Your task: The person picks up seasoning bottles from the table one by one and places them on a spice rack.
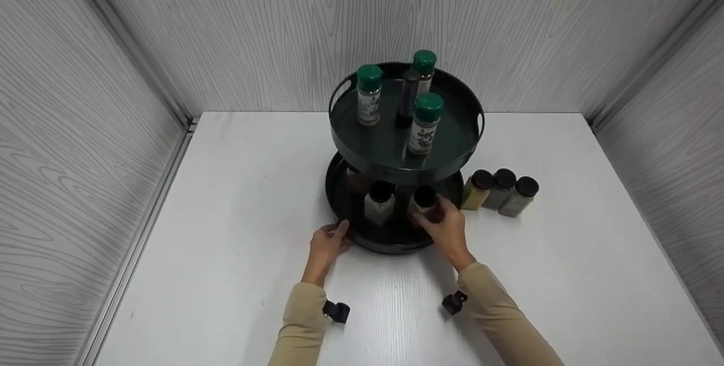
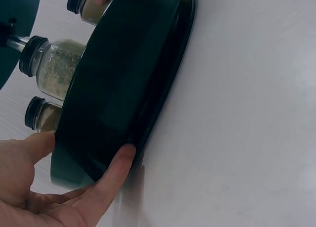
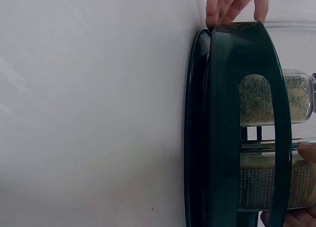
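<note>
A dark green two-tier round spice rack (image 1: 390, 246) stands on the white table. With its thumb on the rim and fingers low on the outer wall, my left hand (image 1: 326, 248) grips the lower tray's front left. My right hand (image 1: 451, 231) holds a black-lidded glass spice jar (image 1: 423, 203) inside the lower tray's right side. Through the tray's handle slot, the right wrist view shows printed text on this jar (image 3: 256, 182). Left of it stands another jar (image 1: 379, 210) with speckled contents (image 2: 59, 69). A third jar (image 1: 356, 181) is partly hidden under the upper tray.
Three black-lidded jars, one of them yellowish (image 1: 477, 190), stand close together on the table right of the rack. Several green-capped bottles (image 1: 369, 94) and one slim dark bottle (image 1: 408, 94) are on the upper tray (image 1: 458, 123). Panelled walls enclose the table.
</note>
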`<state>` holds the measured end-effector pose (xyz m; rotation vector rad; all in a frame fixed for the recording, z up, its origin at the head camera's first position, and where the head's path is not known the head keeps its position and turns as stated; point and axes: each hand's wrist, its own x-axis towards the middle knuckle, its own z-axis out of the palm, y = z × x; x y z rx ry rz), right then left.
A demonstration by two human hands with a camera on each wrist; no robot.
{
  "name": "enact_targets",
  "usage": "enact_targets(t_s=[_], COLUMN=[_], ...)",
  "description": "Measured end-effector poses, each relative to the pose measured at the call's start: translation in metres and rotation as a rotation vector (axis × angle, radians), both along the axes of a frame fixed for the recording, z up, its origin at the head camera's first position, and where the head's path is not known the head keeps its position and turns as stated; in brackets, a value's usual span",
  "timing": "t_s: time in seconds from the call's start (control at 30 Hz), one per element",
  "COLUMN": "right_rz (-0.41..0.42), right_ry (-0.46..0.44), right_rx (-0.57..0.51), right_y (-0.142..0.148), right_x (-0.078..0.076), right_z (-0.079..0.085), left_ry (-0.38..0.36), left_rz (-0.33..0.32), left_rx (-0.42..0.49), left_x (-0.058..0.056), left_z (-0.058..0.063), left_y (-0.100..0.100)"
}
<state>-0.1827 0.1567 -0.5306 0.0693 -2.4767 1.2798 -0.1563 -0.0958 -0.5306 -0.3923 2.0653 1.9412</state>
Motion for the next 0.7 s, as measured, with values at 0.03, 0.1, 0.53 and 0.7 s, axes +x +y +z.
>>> enact_targets(t_s=[0.03,0.1,0.53,0.7], right_rz=[0.003,0.010,0.034,0.033], right_ry=[-0.009,-0.023,0.003,0.032], right_rx=[-0.002,-0.012,-0.102,-0.129], right_y=[0.000,0.001,0.007,0.013], right_x=[0.000,0.000,0.006,0.011], right_z=[0.000,0.000,0.007,0.008], left_ry=[0.001,0.009,0.039,0.034], left_rz=[-0.007,-0.025,-0.044,-0.052], left_rx=[-0.005,-0.028,-0.159,-0.152], left_x=[-0.001,0.000,0.001,0.000], left_z=[-0.004,-0.009,-0.013,-0.013], left_y=[0.001,0.003,0.008,0.006])
